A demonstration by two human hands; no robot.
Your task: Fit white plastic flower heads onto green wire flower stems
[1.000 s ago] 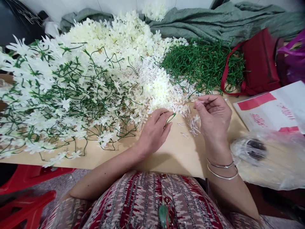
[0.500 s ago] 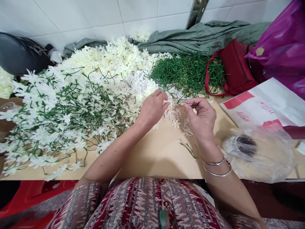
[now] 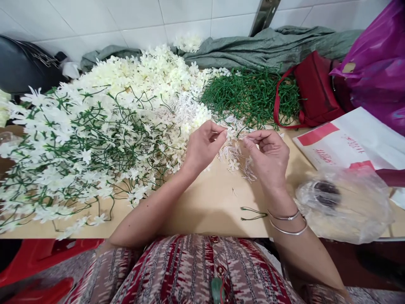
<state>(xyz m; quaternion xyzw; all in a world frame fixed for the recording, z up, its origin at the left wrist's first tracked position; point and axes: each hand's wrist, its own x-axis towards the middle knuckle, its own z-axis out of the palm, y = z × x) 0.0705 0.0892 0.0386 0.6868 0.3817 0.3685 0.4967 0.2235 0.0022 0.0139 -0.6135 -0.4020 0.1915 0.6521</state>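
My left hand [image 3: 207, 143] is closed in a pinch, thumb against fingertips, on something small and whitish that I cannot make out. Just right of it, my right hand [image 3: 268, 154] pinches a thin whitish piece between thumb and forefinger. Beneath and between the hands lie small white stamens [image 3: 229, 150] and a loose white flower [image 3: 233, 164]. A bent green stem [image 3: 253, 213] rests on the tabletop near my right wrist. Left of my hands spreads a big heap of white flowers on green stems [image 3: 104, 135]. Bare green stems [image 3: 249, 95] are piled behind my right hand.
On the right are a red bag [image 3: 316, 90], a purple plastic bag [image 3: 376, 63], a white and red packet [image 3: 344, 141] and a clear plastic bag [image 3: 348, 207]. Green cloth [image 3: 247, 50] lies along the wall. A black bag [image 3: 25, 65] stands at the far left.
My left hand has shifted slightly right and its fingers have come together in a pinch. The green stem near my right wrist now lies further down and differently turned.
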